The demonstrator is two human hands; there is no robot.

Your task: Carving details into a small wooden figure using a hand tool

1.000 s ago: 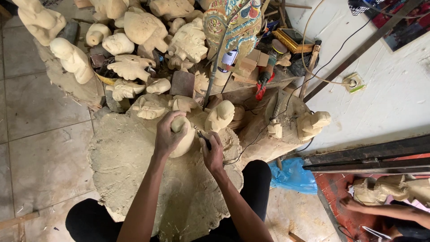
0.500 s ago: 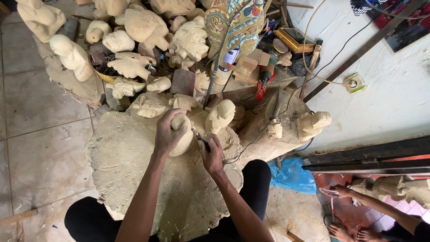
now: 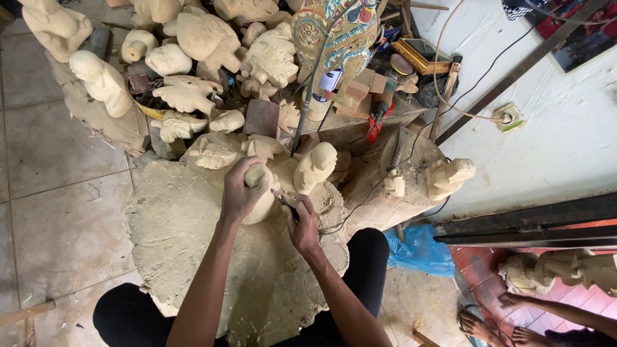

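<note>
My left hand (image 3: 240, 188) wraps around a pale, rounded wood carving (image 3: 263, 200) and holds it upright on a large flat slab of wood (image 3: 173, 231). My right hand (image 3: 302, 225) grips a small carving tool (image 3: 283, 199), whose tip touches the right side of that carving. Another pale carved figure (image 3: 315, 166) stands just behind my right hand. My legs in black trousers lie under the slab.
Many unfinished pale wood figures (image 3: 193, 45) are piled at the back, with a painted mask (image 3: 334, 26) and cables. A carved figure (image 3: 450, 177) sits to the right, blue plastic (image 3: 418, 250) below it. Another person's arm and feet (image 3: 514, 315) show at bottom right.
My hands stay on the carving with only small shifts of the tool. The other person's arm and feet at the lower right have moved further into view.
</note>
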